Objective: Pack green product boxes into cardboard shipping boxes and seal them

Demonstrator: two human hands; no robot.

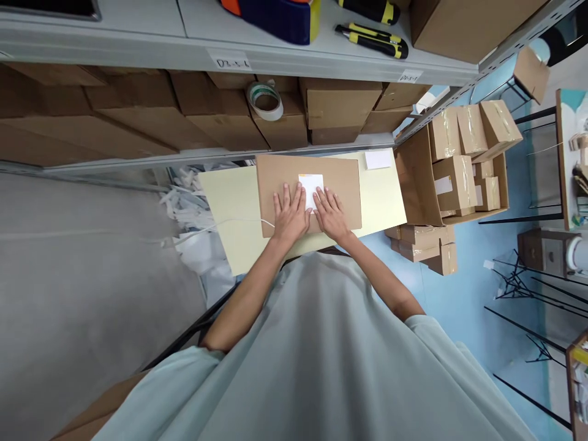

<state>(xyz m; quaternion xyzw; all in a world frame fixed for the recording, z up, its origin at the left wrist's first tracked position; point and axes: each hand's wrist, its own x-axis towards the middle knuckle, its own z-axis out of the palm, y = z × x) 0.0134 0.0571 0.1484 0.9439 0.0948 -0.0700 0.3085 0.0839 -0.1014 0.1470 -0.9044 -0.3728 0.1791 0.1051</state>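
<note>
Left hand (291, 215), right hand (331, 215) flat, gripping nothing, fingertips on white label (311, 182).
Beneath, plain brown cardboard (342, 184). Label illegible from here; shelf tag (230, 60) beyond starts "D".

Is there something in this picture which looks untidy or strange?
Yes: white scraps lie tangled left of the table, perhaps just waste. Boxes in the big carton sit askew. The cardboard under the hands shows no damage.
</note>
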